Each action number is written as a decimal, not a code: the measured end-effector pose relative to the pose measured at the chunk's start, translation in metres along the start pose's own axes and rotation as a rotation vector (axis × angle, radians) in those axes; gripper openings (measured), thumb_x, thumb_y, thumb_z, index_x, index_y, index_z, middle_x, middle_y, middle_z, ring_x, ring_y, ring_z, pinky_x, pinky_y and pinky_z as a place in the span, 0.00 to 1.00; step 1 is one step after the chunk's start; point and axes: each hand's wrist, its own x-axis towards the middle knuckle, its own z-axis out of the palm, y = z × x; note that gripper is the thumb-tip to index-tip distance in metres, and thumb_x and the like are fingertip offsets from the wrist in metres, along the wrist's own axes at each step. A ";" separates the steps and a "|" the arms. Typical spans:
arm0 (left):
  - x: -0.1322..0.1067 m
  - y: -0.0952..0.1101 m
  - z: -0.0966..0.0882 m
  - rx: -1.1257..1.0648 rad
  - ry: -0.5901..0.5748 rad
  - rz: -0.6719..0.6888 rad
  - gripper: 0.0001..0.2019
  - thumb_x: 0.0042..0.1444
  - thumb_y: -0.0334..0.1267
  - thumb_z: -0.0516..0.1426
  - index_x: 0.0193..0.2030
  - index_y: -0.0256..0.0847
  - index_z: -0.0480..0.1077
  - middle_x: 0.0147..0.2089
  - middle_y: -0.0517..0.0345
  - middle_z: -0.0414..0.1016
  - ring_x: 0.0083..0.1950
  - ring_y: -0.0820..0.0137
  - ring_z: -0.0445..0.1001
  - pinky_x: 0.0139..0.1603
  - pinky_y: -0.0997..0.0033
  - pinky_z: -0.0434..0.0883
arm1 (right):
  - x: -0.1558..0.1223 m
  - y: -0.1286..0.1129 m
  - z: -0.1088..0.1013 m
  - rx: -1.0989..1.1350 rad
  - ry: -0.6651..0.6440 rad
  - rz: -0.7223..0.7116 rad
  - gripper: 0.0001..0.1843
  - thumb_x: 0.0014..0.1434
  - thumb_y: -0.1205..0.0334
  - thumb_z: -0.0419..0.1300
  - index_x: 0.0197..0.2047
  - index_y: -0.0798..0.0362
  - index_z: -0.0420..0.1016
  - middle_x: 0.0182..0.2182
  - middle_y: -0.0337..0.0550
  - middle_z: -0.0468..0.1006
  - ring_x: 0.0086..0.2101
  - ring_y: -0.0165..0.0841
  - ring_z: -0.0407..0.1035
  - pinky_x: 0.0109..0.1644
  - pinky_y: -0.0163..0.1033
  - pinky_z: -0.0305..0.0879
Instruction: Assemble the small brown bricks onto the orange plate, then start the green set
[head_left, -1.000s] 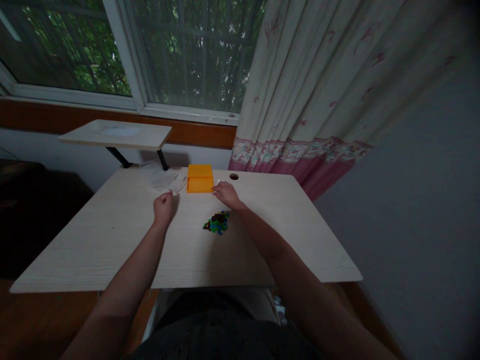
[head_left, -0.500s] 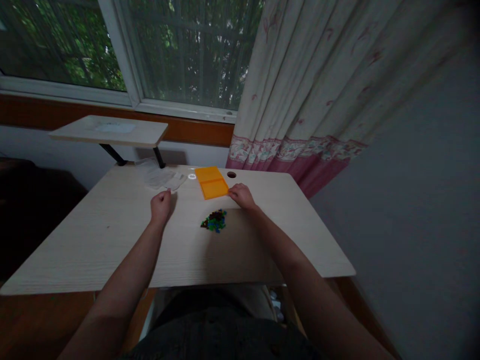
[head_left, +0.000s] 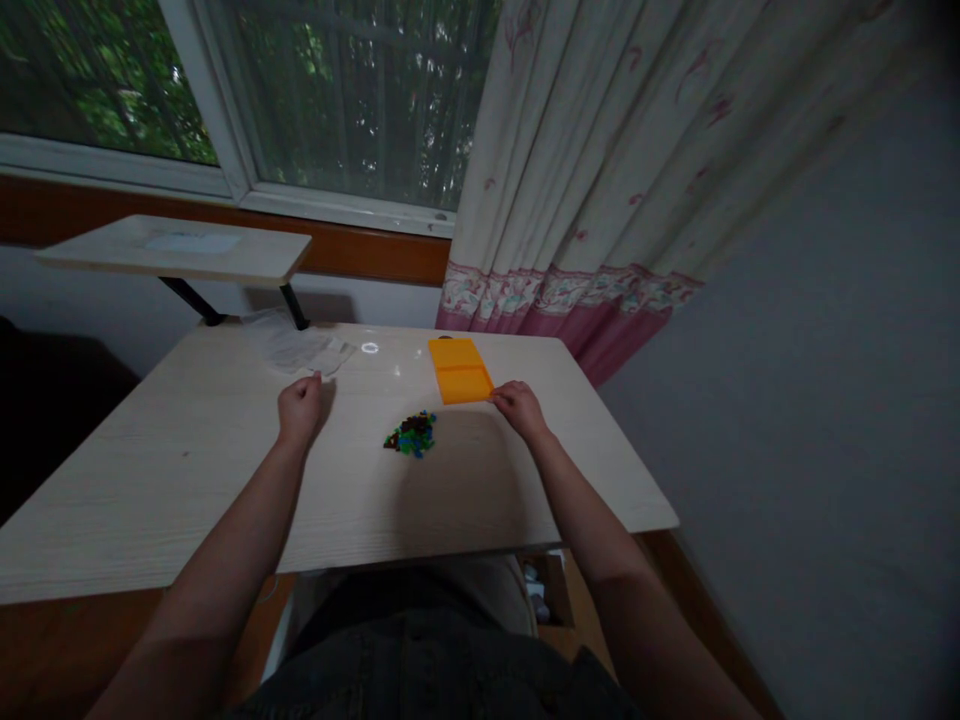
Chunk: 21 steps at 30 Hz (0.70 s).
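An orange flat box [head_left: 459, 369] lies open on the far middle of a pale wooden table [head_left: 225, 490]. My right hand [head_left: 519, 406] rests at its near right corner, fingers curled and touching the box edge. A small heap of dark green, blue and brown pieces [head_left: 409, 436] sits on the table between my hands. My left hand [head_left: 300, 409] is closed in a loose fist on the table, left of the heap, just in front of a clear plastic bag [head_left: 300, 349].
A small raised shelf [head_left: 174, 249] on black legs stands at the table's far left under the window. A pink-edged curtain [head_left: 585, 200] hangs at the right behind the table. A grey wall runs along the right side.
The orange box has slid to the right across the table with my right hand at its corner. My left hand has stayed in place.
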 end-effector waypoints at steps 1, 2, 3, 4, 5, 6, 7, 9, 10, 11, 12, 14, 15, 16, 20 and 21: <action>0.000 -0.001 0.000 0.007 -0.002 0.003 0.23 0.57 0.50 0.53 0.19 0.41 0.50 0.20 0.65 0.45 0.23 0.76 0.49 0.25 0.73 0.52 | -0.005 0.002 -0.003 0.005 0.010 0.011 0.11 0.62 0.56 0.59 0.39 0.49 0.82 0.38 0.46 0.81 0.41 0.39 0.70 0.51 0.45 0.63; 0.000 -0.001 0.000 0.014 -0.006 0.003 0.23 0.57 0.50 0.53 0.19 0.41 0.49 0.20 0.65 0.45 0.23 0.76 0.49 0.25 0.73 0.52 | -0.009 0.003 -0.005 0.010 0.021 0.022 0.11 0.62 0.56 0.59 0.39 0.49 0.82 0.38 0.46 0.81 0.41 0.39 0.71 0.50 0.45 0.63; 0.001 -0.001 0.000 0.020 -0.011 0.002 0.23 0.57 0.50 0.53 0.19 0.41 0.49 0.20 0.65 0.45 0.24 0.75 0.49 0.26 0.73 0.52 | -0.013 0.004 -0.007 0.017 0.031 0.032 0.11 0.61 0.56 0.59 0.39 0.50 0.82 0.37 0.46 0.81 0.41 0.39 0.71 0.50 0.45 0.63; 0.001 -0.001 0.000 0.025 -0.016 0.000 0.23 0.57 0.50 0.53 0.19 0.41 0.50 0.20 0.65 0.45 0.24 0.75 0.49 0.26 0.73 0.53 | -0.017 0.005 -0.008 0.025 0.039 0.040 0.10 0.61 0.56 0.60 0.39 0.49 0.82 0.37 0.46 0.81 0.41 0.39 0.71 0.50 0.45 0.64; 0.000 -0.001 0.000 0.028 -0.021 -0.001 0.23 0.57 0.50 0.53 0.19 0.41 0.50 0.20 0.65 0.45 0.24 0.75 0.49 0.26 0.73 0.53 | -0.019 0.004 -0.009 0.033 0.047 0.047 0.10 0.61 0.57 0.60 0.39 0.49 0.82 0.37 0.46 0.81 0.41 0.39 0.71 0.50 0.45 0.64; 0.000 0.000 0.000 0.031 -0.025 0.001 0.23 0.58 0.50 0.53 0.19 0.41 0.50 0.20 0.65 0.45 0.23 0.75 0.49 0.26 0.73 0.52 | -0.021 0.003 -0.009 0.039 0.055 0.054 0.10 0.61 0.57 0.60 0.38 0.49 0.82 0.37 0.46 0.81 0.41 0.39 0.71 0.51 0.45 0.64; 0.000 0.000 0.000 0.034 -0.027 0.004 0.23 0.58 0.50 0.53 0.19 0.41 0.49 0.20 0.65 0.45 0.23 0.75 0.49 0.25 0.73 0.52 | -0.022 0.002 -0.009 0.045 0.063 0.061 0.09 0.60 0.57 0.60 0.38 0.49 0.82 0.36 0.46 0.81 0.41 0.39 0.71 0.51 0.45 0.64; -0.001 0.002 0.000 0.040 -0.032 0.013 0.23 0.58 0.49 0.53 0.19 0.42 0.49 0.20 0.65 0.45 0.23 0.75 0.49 0.25 0.73 0.51 | -0.023 0.000 -0.007 0.051 0.085 0.081 0.09 0.60 0.58 0.60 0.38 0.50 0.81 0.36 0.46 0.81 0.40 0.39 0.71 0.51 0.46 0.64; -0.001 0.002 0.000 0.043 -0.037 0.018 0.23 0.58 0.49 0.53 0.19 0.42 0.48 0.20 0.65 0.45 0.23 0.75 0.49 0.25 0.72 0.51 | -0.023 -0.002 -0.006 0.053 0.099 0.094 0.09 0.60 0.58 0.60 0.37 0.50 0.81 0.36 0.47 0.81 0.40 0.40 0.71 0.51 0.46 0.65; -0.002 0.003 -0.001 0.050 -0.041 0.024 0.23 0.58 0.49 0.53 0.18 0.42 0.49 0.20 0.65 0.45 0.23 0.75 0.49 0.25 0.72 0.51 | -0.022 -0.003 -0.004 0.055 0.112 0.106 0.10 0.60 0.57 0.59 0.37 0.50 0.81 0.36 0.47 0.81 0.40 0.40 0.71 0.51 0.47 0.65; -0.001 0.003 -0.001 0.061 -0.045 0.031 0.23 0.58 0.49 0.53 0.18 0.41 0.50 0.20 0.65 0.45 0.23 0.75 0.50 0.25 0.72 0.52 | -0.021 -0.004 -0.002 0.057 0.124 0.118 0.10 0.59 0.57 0.59 0.37 0.51 0.81 0.36 0.48 0.81 0.39 0.40 0.71 0.50 0.47 0.65; -0.001 0.002 -0.001 0.088 -0.055 0.049 0.23 0.59 0.49 0.52 0.18 0.41 0.53 0.19 0.65 0.48 0.23 0.75 0.52 0.26 0.73 0.53 | -0.020 -0.005 0.002 0.066 0.147 0.137 0.10 0.59 0.56 0.59 0.36 0.51 0.80 0.36 0.48 0.80 0.39 0.40 0.71 0.50 0.47 0.65; -0.001 0.002 0.000 0.101 -0.057 0.056 0.22 0.59 0.48 0.52 0.18 0.40 0.55 0.19 0.65 0.50 0.24 0.74 0.54 0.27 0.73 0.54 | -0.020 -0.005 0.004 0.076 0.160 0.145 0.11 0.59 0.56 0.59 0.37 0.51 0.80 0.36 0.48 0.80 0.39 0.40 0.71 0.51 0.48 0.65; 0.000 0.001 0.000 0.109 -0.058 0.062 0.20 0.59 0.48 0.52 0.19 0.40 0.58 0.19 0.64 0.53 0.24 0.74 0.56 0.28 0.73 0.56 | -0.021 -0.005 0.006 0.091 0.174 0.152 0.11 0.59 0.55 0.59 0.37 0.50 0.80 0.36 0.47 0.80 0.40 0.40 0.71 0.51 0.48 0.65; 0.002 -0.001 0.000 0.108 -0.022 0.033 0.10 0.59 0.44 0.53 0.35 0.40 0.69 0.28 0.61 0.66 0.30 0.71 0.64 0.34 0.72 0.63 | -0.024 -0.002 0.011 0.162 0.223 0.162 0.11 0.59 0.54 0.59 0.39 0.49 0.80 0.37 0.47 0.81 0.42 0.41 0.71 0.53 0.50 0.64; 0.003 0.000 0.000 0.119 -0.019 0.033 0.11 0.59 0.43 0.52 0.40 0.39 0.70 0.31 0.58 0.67 0.32 0.70 0.66 0.37 0.71 0.65 | -0.024 -0.001 0.012 0.170 0.227 0.160 0.11 0.59 0.54 0.60 0.39 0.49 0.80 0.37 0.47 0.81 0.42 0.41 0.71 0.53 0.50 0.64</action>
